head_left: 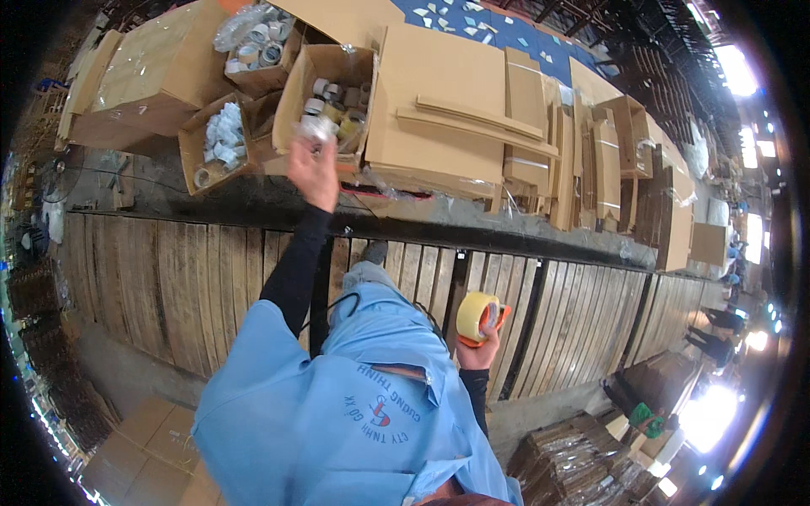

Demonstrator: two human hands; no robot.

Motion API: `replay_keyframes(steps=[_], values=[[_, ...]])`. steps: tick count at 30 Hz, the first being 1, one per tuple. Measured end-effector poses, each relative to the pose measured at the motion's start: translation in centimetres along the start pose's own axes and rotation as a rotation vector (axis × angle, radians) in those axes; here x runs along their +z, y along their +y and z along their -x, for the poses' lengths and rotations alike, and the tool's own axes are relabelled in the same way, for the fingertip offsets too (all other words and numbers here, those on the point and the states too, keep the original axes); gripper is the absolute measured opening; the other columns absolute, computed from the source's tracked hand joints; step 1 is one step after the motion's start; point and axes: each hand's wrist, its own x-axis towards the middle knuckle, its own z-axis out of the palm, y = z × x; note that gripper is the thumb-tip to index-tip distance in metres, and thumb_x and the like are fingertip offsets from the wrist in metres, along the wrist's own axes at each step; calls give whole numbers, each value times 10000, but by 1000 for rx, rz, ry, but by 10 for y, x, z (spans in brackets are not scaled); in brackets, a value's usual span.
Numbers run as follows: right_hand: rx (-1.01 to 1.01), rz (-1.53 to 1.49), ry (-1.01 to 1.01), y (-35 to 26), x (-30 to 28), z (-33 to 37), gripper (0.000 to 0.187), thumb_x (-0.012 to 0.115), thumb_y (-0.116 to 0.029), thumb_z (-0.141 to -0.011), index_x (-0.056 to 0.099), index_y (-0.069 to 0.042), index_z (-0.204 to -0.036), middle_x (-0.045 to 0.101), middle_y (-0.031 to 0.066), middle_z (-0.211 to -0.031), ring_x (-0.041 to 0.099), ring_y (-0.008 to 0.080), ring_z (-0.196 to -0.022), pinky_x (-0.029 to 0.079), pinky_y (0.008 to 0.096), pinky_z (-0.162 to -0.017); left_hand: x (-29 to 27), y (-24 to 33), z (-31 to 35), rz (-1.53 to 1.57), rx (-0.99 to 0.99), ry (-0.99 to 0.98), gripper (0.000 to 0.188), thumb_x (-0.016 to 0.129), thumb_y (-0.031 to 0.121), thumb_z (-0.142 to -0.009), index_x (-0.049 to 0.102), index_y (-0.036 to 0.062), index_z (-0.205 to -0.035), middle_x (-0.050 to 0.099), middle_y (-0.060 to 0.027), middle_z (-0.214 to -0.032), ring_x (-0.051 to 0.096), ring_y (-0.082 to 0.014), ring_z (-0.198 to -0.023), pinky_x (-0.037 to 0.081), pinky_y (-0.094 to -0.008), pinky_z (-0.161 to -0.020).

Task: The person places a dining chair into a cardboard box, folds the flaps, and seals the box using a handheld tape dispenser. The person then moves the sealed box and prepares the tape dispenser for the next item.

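Observation:
My left hand (314, 174) reaches over the near edge of an open cardboard box (293, 88) holding several tape rolls (353, 124). Its fingertips, smeared by motion, meet a whitish, shiny thing (317, 128); whether they grip it I cannot tell. Down at my right side, my right hand (481, 352) is closed on an orange tape dispenser (504, 315) loaded with a wide roll of yellowish tape (474, 314).
Left of the tape box stands a carton (190, 150) of crumpled pale scraps. Flat cardboard sheets (443, 101) and long strips (477, 126) lie to the right. Wooden slats (582, 320) run beneath me. A person in green (645, 420) is at the lower right.

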Motion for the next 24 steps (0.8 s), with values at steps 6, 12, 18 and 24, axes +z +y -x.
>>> replay_keyframes(steps=[6, 12, 18, 24], values=[[49, 1, -58, -8, 16, -1, 566, 592, -82, -765, 565, -88, -1330, 639, 104, -1303, 616, 305, -1194, 505, 469, -1016, -88, -145, -302, -637, -137, 252, 1026, 868, 380, -695, 357, -101, -1442, 474, -323, -1423, 488, -437, -1310, 396, -479, -1098], [-107, -95, 13, 8, 10, -1, 574, 608, -74, -750, 574, -87, -1323, 654, 91, -1275, 638, 302, -1153, 521, 456, -991, -19, -139, -239, -720, 203, 173, 779, 857, 341, -692, 515, -45, -1276, 601, -281, -1210, 559, -451, -1164, 436, -497, -1010], [53, -92, -28, 19, 13, 0, 570, 602, -77, -770, 561, -84, -1339, 640, 92, -1295, 621, 307, -1171, 498, 476, -1011, -59, -264, 65, -203, -522, -342, 395, 677, 164, -851, 530, -53, -1147, 624, -189, -904, 610, -342, -856, 479, -477, -810], [-166, -3, -177, 9, 44, 17, 522, 560, -75, -836, 530, -17, -1353, 629, 120, -1303, 624, 277, -1177, 503, 451, -1029, -40, -141, 238, -193, -769, -2105, 461, 766, 217, -870, 550, -51, -1178, 718, -123, -944, 685, -196, -853, 555, -379, -787]])
